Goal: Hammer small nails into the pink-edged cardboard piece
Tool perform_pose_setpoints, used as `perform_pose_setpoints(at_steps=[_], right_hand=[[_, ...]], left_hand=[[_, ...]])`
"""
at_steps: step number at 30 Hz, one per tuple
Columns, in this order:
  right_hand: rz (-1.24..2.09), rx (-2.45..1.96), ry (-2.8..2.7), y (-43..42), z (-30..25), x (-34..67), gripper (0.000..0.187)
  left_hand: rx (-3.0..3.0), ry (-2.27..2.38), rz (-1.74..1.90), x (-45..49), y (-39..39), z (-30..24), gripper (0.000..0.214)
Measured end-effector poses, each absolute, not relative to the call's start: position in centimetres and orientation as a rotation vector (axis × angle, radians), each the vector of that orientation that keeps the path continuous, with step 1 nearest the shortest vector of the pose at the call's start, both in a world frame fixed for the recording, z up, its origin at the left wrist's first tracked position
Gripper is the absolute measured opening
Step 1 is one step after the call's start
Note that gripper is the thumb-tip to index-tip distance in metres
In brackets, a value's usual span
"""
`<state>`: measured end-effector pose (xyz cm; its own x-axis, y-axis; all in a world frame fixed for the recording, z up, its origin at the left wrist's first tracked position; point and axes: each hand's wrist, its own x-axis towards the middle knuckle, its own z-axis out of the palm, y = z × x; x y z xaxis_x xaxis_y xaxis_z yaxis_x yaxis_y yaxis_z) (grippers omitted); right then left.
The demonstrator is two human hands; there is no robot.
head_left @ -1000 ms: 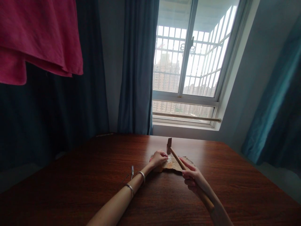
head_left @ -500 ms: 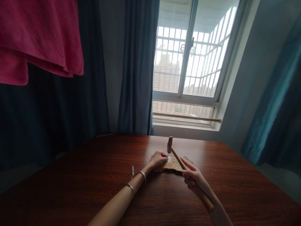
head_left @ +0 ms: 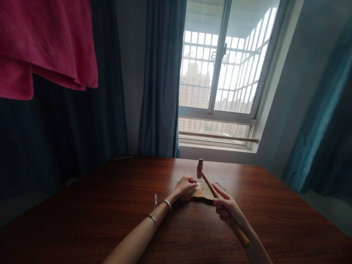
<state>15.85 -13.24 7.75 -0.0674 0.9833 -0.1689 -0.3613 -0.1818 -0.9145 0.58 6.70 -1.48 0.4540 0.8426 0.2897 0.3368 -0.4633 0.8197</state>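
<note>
My right hand (head_left: 227, 207) is wrapped round the wooden handle of a hammer (head_left: 209, 185), its head raised above a brown, cardboard-like piece (head_left: 209, 190) covered in small holes. At the left part of this piece, by a whitish patch (head_left: 197, 186), my left hand (head_left: 187, 186) is closed in a pinch. Whatever its fingertips hold is too small to make out. The hammer head hangs just above and right of those fingertips, apart from them. Two bracelets circle my left forearm.
Thin metal tools (head_left: 155, 200) lie on the brown wooden table (head_left: 115, 220), left of my left forearm. Beyond the far edge are a barred window (head_left: 217, 73) and blue curtains (head_left: 162, 80). A pink cloth (head_left: 49, 44) hangs at upper left.
The hammer head has shifted very slightly to the right. My left hand stays nearly in place, pinched over the holed piece.
</note>
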Motion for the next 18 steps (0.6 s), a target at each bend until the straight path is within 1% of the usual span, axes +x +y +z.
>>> perform_pose_setpoints(at_steps=[11,18], right_hand=[[1.507,-1.024,-0.912,-13.1,6.9,15.7,0.080],[1.514,-1.069,-0.944,-13.0,6.6,15.7,0.081]], left_hand=[[1.959,1.032,0.943,0.9,6.1,-0.7,0.026],[1.909,1.078,0.940,0.9,6.1,-0.7,0.025]])
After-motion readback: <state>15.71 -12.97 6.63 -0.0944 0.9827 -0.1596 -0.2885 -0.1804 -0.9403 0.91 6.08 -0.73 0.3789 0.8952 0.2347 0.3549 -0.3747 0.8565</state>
